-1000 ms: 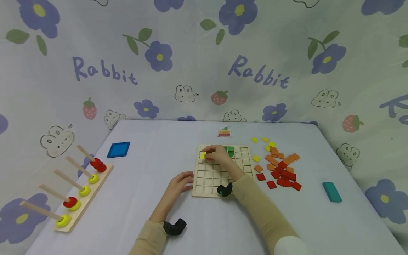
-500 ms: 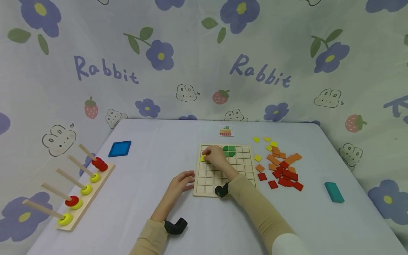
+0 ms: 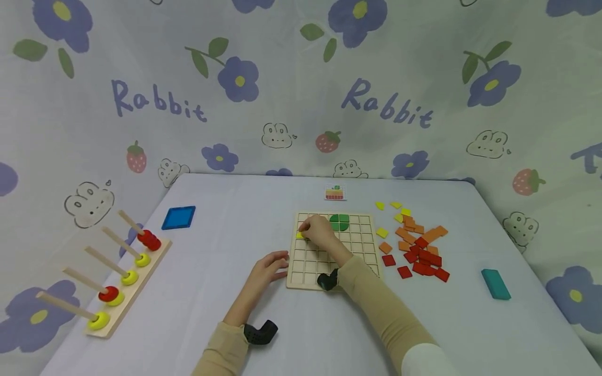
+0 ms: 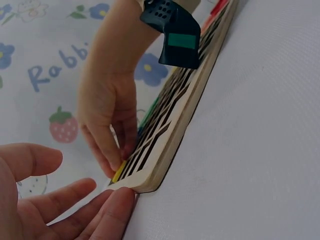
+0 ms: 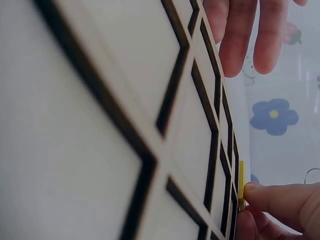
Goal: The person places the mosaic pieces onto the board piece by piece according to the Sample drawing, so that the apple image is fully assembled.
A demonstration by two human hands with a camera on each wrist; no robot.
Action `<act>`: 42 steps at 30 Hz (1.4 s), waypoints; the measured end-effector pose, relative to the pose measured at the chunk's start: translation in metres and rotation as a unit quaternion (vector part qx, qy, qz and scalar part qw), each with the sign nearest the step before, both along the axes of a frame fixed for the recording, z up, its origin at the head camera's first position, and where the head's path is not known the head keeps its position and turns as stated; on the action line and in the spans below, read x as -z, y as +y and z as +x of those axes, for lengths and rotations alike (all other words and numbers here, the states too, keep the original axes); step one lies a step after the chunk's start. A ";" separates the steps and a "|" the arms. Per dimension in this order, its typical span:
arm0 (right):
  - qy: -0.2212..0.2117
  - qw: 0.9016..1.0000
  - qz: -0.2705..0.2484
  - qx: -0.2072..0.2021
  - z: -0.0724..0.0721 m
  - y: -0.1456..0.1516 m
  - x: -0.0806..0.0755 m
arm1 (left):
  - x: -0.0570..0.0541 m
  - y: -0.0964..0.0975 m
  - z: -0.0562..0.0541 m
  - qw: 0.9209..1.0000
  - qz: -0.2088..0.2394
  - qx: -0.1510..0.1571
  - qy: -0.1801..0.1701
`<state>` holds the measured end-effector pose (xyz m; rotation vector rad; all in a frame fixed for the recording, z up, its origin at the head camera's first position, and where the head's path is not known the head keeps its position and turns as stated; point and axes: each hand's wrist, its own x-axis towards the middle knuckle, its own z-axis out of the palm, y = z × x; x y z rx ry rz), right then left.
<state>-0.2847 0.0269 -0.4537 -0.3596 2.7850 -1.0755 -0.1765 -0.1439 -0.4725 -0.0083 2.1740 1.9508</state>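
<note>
A pale wooden grid board lies flat in front of me. My right hand reaches over it and pinches a small yellow tile at the board's left side, a little below the far corner. In the left wrist view this yellow tile stands tilted against the grid at the fingertips; whether it sits in a cell I cannot tell. Green rounded tiles form a shape in the far middle cells. My left hand lies beside the board with relaxed fingers, a fingertip touching its left edge.
Right of the board lie loose yellow, orange and red tiles. A picture card lies beyond it. A teal block is far right. Left are a blue tray and a peg stand with rings.
My right hand has drawn the yellow tile slightly nearer along the board's left column. The left hand stays at the board's edge. The head view has shifted a little.
</note>
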 end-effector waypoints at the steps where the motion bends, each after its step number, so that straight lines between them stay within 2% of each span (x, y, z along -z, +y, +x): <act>1: 0.000 1.000 0.001 0.001 0.000 0.000 0.000 | 0.000 0.000 0.000 1.000 0.001 0.000 -0.002; 6: 0.009 1.000 0.008 -0.001 0.002 0.002 -0.002 | -0.001 0.002 -0.001 1.000 0.000 0.004 -0.002; 12: -0.002 0.998 -0.057 0.014 0.005 0.011 -0.008 | -0.001 0.001 -0.001 1.000 -0.008 0.000 -0.002; 17: -0.002 0.993 -0.101 0.053 0.008 0.039 -0.018 | -0.001 0.003 -0.001 1.000 -0.006 0.000 0.000; 18: -0.004 0.992 -0.108 0.060 0.009 0.047 -0.020 | -0.005 0.003 0.000 1.000 -0.004 0.002 -0.001; 22: 0.005 0.988 -0.131 0.085 0.013 0.077 -0.025 | -0.006 0.004 0.001 1.000 -0.003 0.000 0.000; 27: 0.014 0.981 -0.149 0.122 0.023 0.108 -0.024 | 0.001 0.002 0.000 1.000 -0.006 -0.004 0.002; 33: 0.013 0.972 -0.174 0.157 0.033 0.140 -0.018 | 0.000 0.001 0.001 1.000 -0.014 -0.008 -0.002; 37: 0.006 0.968 -0.169 0.187 0.035 0.161 -0.013 | 0.000 0.002 0.000 1.000 -0.010 -0.009 -0.003; 42: 0.000 0.969 -0.164 0.187 0.036 0.181 -0.004 | 0.001 0.002 0.000 1.000 -0.007 -0.007 0.003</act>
